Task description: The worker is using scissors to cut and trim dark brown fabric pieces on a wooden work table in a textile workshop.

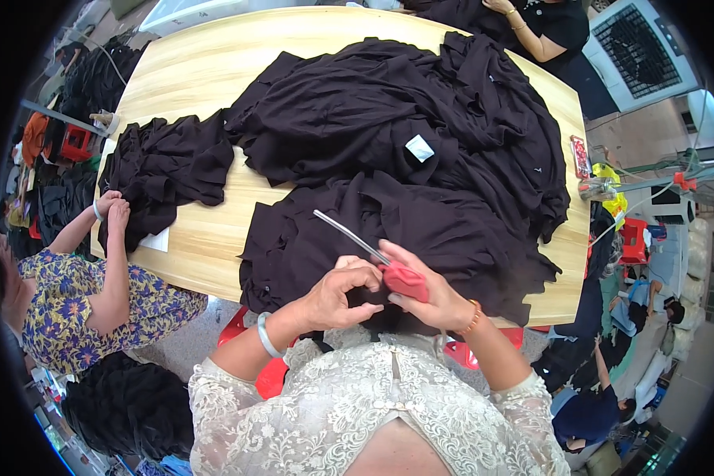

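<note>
My right hand [432,297] is closed around scissors [405,282] with a red, bulky handle. Their long, thin metal blades point up and to the left over the dark cloth. Just beside the handle is my left hand [343,293], its thumb and forefinger bent into a loop with a gap between the tips. Nothing shows inside that loop. Below both hands lies a heap of dark garments [309,238] along the table's near edge. A bigger pile of the same dark garments [349,111] is spread behind it, with a small white label [420,148] on top.
The pale wooden table [190,71] extends to the left and far side. At the left, a co-worker in a floral top [103,305] handles a dark garment [166,163]. Another person's arm [527,32] is at the far edge. A small red box [580,156] lies at the right edge.
</note>
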A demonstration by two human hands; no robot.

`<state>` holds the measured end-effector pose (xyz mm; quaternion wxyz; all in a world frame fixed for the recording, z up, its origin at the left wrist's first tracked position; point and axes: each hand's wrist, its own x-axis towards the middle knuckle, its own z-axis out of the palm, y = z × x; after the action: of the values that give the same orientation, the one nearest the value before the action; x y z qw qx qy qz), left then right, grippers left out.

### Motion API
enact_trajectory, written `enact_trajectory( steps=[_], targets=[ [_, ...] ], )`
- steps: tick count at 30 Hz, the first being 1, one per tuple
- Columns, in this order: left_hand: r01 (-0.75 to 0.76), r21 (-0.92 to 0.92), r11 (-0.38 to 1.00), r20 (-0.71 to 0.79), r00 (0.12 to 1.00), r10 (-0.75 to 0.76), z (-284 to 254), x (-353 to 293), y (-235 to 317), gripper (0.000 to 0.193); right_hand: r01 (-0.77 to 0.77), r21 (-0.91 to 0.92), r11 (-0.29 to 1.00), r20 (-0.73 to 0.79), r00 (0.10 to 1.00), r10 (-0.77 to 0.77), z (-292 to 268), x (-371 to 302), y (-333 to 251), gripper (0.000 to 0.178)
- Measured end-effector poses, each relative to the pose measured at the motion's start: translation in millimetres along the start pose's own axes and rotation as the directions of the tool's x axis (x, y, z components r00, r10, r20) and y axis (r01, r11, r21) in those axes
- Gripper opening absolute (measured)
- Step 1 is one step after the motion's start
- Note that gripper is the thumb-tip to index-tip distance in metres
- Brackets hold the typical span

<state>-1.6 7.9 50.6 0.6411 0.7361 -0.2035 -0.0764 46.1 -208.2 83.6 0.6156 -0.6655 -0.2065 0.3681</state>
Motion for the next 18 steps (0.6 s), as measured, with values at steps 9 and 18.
enact_trajectory(
  steps=[9, 18],
  targets=[
    [0.251, 0.222, 0.942, 0.032, 0.964, -0.264, -28.4, -13.6, -3.0, 0.027, -0.033, -0.400, 0.916, -0.103, 0.995, -0.009, -9.4, -14.2, -2.1, 0.032],
    [0.357, -0.492, 0.794, -0.004, 0.911, -0.412, -21.4, -18.4, -14.4, 0.009, -0.004, -0.521, 0.854, -0.162, 0.982, -0.094, -14.7, -19.5, -11.2, 0.030]
  ],
)
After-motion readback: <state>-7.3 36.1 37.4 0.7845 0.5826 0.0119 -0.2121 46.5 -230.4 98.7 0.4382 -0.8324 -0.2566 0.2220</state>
